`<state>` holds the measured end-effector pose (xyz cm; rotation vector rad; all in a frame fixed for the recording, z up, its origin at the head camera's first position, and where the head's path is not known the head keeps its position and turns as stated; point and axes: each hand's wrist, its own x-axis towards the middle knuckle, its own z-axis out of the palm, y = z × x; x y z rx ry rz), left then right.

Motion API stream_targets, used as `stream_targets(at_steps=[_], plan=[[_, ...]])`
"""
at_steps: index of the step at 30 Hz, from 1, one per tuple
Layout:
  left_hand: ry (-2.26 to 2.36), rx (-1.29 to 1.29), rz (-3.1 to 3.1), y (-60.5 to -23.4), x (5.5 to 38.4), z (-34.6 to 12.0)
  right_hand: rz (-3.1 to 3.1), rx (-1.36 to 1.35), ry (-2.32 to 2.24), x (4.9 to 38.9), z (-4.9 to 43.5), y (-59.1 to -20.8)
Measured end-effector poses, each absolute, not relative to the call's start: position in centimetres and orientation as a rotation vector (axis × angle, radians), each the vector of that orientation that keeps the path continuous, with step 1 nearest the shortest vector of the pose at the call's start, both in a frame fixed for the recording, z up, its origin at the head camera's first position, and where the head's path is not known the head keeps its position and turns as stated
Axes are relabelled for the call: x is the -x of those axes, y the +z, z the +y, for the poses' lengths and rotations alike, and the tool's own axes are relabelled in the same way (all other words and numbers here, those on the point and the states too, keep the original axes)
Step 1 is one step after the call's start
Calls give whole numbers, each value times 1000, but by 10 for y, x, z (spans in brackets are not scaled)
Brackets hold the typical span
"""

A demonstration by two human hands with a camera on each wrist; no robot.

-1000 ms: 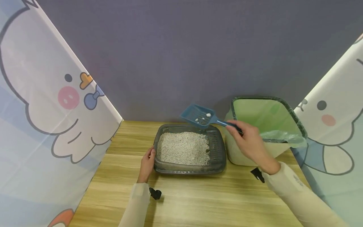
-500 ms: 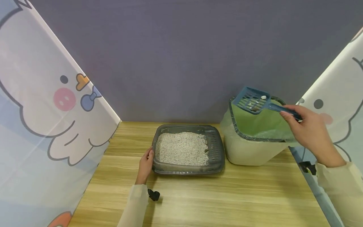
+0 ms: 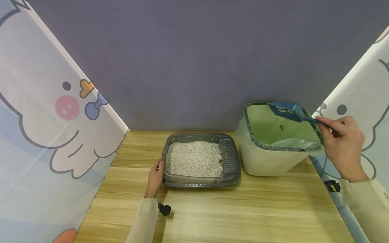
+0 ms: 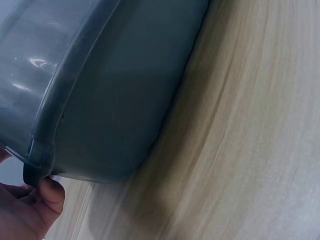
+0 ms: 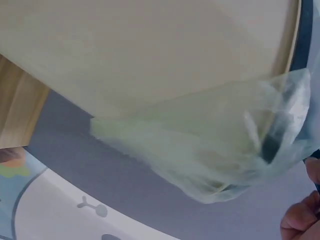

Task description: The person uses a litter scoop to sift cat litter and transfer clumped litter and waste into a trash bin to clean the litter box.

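My left hand [image 3: 155, 177] grips the left rim of a dark grey litter tray [image 3: 200, 184] filled with pale litter [image 3: 194, 158]. In the left wrist view, fingers and thumb pinch the tray's edge [image 4: 75, 75]. My right hand [image 3: 344, 145] holds a blue slotted litter scoop [image 3: 287, 111] by its handle, tilted over a bin [image 3: 267, 165] lined with a green bag. A small brown clump [image 3: 281, 127] shows inside the bin, below the scoop. The right wrist view has only part of my right hand [image 5: 302, 215] at the edge; the scoop's blade is out of sight there.
A dark clump [image 3: 220, 161] lies at the litter's right side. The bag [image 5: 200, 145] hangs loosely over the bin's rim. A grey wall [image 3: 182, 67] stands behind the wooden table [image 3: 212, 216], with cartoon-print panels [image 3: 39, 118] on both sides.
My right hand carried the scoop right, from above the tray to over the bin, then tipped it. The white bits are no longer visible on it. My left hand stays on the tray.
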<state>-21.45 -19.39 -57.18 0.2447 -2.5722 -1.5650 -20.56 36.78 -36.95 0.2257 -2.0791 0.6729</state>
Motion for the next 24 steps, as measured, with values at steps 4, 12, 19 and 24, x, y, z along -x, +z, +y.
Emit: stream_targets(at_steps=[4,12,19,24], plan=[[-1562,-248,-2570,-572,213,-196,-2043,-214,717,202,356,-363],[-1554,-232,-2572,-573,213,-196,-2053,-354,927,184,287,-359],[-1527,-258,-2602,-570,213,-193,-2343,-495,1056,170,205,-412],[-1555,-285,-2578,-569,216,-190,-2665,-435,1209,177,157,-477]])
